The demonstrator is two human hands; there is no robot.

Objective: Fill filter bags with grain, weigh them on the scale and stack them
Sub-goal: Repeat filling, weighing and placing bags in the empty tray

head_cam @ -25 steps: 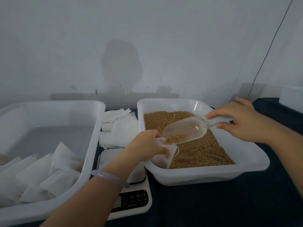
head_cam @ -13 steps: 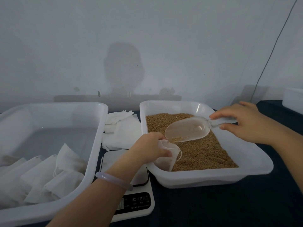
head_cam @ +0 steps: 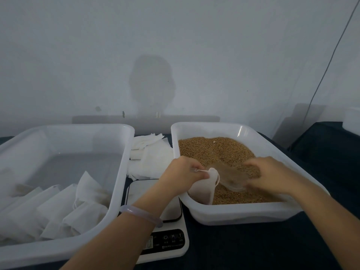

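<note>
In the lower middle of the frame the left hand (head_cam: 183, 172) pinches the gathered mouth of a white filter bag (head_cam: 204, 189), fingers curled tight round the cloth. The bag hangs inside the near left corner of the right tub (head_cam: 243, 214), its bottom touching the grain (head_cam: 214, 149). Just right of the bag, the right hand (head_cam: 272, 176) grips a clear scoop (head_cam: 231, 179) low on the grain; both are blurred, so the finger positions are unclear. A bracelet (head_cam: 140, 212) sits on the left wrist, above the scale (head_cam: 169, 244) between the two tubs. The left tub (head_cam: 122, 162) holds filled bags (head_cam: 58, 207) at lower left. Empty bags (head_cam: 153, 154) lie behind the scale.
</note>
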